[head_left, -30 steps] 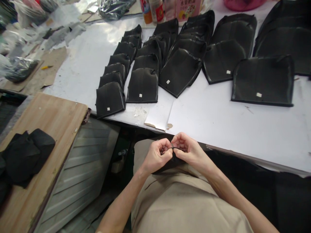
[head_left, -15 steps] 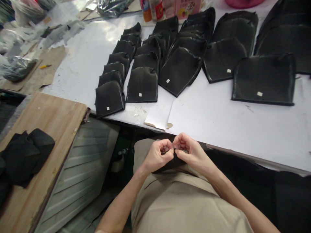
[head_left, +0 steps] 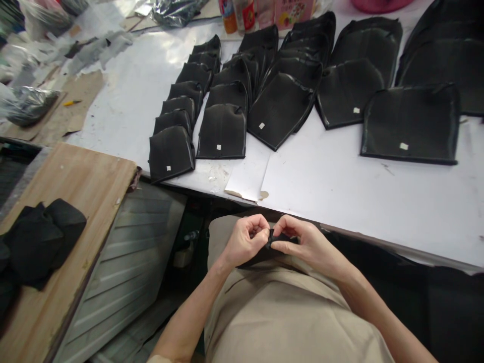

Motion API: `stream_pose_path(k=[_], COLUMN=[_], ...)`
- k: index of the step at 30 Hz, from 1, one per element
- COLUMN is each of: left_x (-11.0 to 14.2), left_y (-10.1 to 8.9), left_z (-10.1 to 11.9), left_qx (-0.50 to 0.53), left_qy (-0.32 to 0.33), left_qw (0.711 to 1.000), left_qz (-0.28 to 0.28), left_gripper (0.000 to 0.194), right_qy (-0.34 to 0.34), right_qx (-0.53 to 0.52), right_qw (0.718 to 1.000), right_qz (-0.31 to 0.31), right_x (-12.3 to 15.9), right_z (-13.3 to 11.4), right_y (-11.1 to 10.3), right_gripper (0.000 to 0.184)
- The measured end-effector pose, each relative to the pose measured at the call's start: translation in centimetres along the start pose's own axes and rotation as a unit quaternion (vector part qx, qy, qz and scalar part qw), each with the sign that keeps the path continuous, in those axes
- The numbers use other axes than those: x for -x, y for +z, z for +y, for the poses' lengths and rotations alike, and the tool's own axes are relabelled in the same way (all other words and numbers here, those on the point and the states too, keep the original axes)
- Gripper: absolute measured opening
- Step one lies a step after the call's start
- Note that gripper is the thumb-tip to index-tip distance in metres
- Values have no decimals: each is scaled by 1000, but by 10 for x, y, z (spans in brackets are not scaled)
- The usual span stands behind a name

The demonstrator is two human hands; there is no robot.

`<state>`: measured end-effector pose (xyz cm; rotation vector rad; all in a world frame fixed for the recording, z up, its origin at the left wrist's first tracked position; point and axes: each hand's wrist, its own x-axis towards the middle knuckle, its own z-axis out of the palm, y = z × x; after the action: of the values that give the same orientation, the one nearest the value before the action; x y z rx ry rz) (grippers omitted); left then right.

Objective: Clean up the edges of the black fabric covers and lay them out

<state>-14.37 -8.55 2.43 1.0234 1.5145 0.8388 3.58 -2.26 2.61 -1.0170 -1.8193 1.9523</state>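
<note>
A piece of black fabric (head_left: 260, 258) lies across my lap, its edge raised between my two hands. My left hand (head_left: 247, 241) is closed, thumb and forefinger pinching that edge. Right beside it, my right hand (head_left: 302, 244) has its thumb and forefinger on the same edge, with a small gap between the tips where the black material shows. The other fingers of both hands are curled in. Much of the fabric is hidden by the hands, so its full shape cannot be made out.
Several rows of flat black pouch-like pieces (head_left: 221, 132) with small white stickers lie on the white table (head_left: 321, 196) ahead. On the left, a wooden board (head_left: 94, 174) carries crumpled black fabric (head_left: 34, 242). Bottles (head_left: 247, 17) and a pink basin (head_left: 380, 4) stand at the back.
My right thumb and forefinger have spread a little and shifted slightly down and right, showing more black fabric. My left hand stays almost in place.
</note>
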Motion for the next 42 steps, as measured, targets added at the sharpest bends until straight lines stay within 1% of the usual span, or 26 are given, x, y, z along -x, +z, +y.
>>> stream_pose_path(k=[2, 4, 9, 13, 15, 20, 23, 28, 31, 34, 36, 39, 42], left_x=[-1, -2, -4, -4, -5, -6, -7, -8, -8, -9, -10, -11, -10], left_y=[0, 0, -2, -6, -8, -8, -8, -9, -9, -7, -5, -2, -2], left_z=[-1, -3, -7, -7, -5, 0, -2, -2, 0, -1, -2, -2, -2], left_qx=[3, 13, 34, 56, 47, 36, 41, 52, 77, 112, 125, 133, 133], left_qy=[4, 11, 18, 40, 40, 25, 29, 27, 2, -27, -37, -36, -27], left_qw=[1000, 1000, 999, 995, 994, 993, 993, 995, 994, 991, 990, 990, 990], left_qz=[-7, -14, -22, -69, -88, -107, -106, -85, -74, -72, -56, -33, -37], left_gripper=[14, 16, 29, 43, 43, 33, 31, 35, 38, 37, 36, 33, 32], right_qy=[5, -6, -110, -148, -162, -203, -209, -189, -200, -211, -211, -202, -178], right_qx=[4, -3, 18, 45, 57, 108, 124, 107, 107, 121, 126, 102, 74], right_qw=[1000, 1000, 991, 981, 977, 963, 959, 963, 962, 962, 962, 963, 968], right_qz=[-5, 2, 76, 120, 129, 139, 148, 159, 151, 126, 118, 145, 161], right_x=[0, 1, 2, 1, 1, 1, 0, -2, -1, 0, -1, -4, -6], right_z=[-2, -4, -6, -4, -1, 7, 9, 10, 12, 15, 18, 22, 24], right_y=[0, 1, 5, 8, 8, 9, 10, 10, 8, 6, 5, 5, 7], right_gripper=[9, 9, 12, 13, 13, 14, 14, 14, 14, 14, 15, 13, 11])
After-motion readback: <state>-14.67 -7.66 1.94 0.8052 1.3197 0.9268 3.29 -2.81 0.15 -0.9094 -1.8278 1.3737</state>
